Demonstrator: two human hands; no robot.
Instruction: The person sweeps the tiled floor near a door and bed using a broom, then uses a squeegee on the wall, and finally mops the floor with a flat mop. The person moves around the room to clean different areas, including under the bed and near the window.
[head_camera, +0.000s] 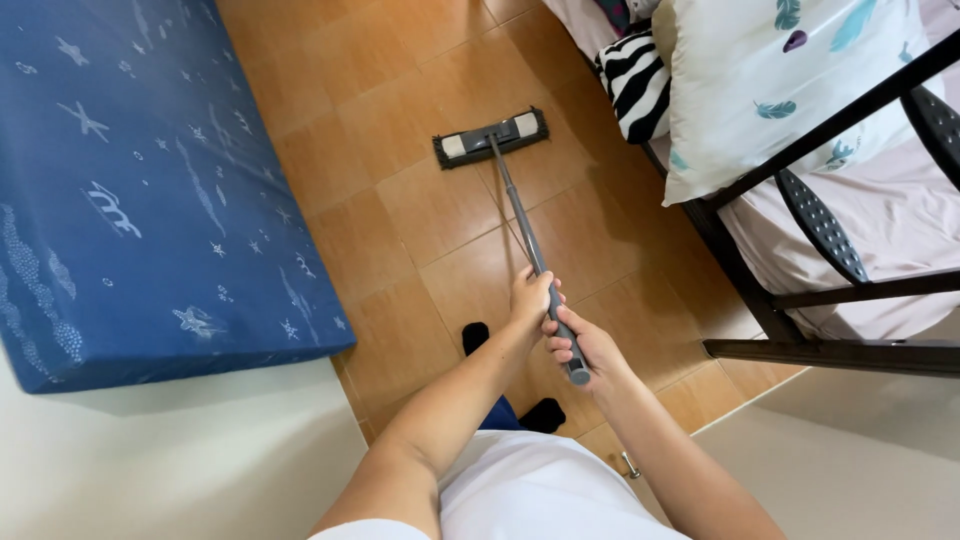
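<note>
The grey long-handled flat mop (520, 200) is gripped by the left hand (530, 297) and right hand (580, 345); mopping of the orange tiled floor (420, 200) seems midway, with no wet trace visible.

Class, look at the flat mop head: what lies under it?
The mop head rests flat on the brown tiled floor, between the blue mattress and the bed frame. The tile directly beneath it is covered.

Mop (520, 210): grey handle, grey head with pale pads. Floor (420, 200): orange-brown tiles. Mattress (140, 170): blue with white starfish and sea motifs. Pillow (770, 80): white with teal feathers. Cushion (635, 85): black-and-white stripes. Bed frame (800, 350): black. Socks (476, 336): black.
</note>
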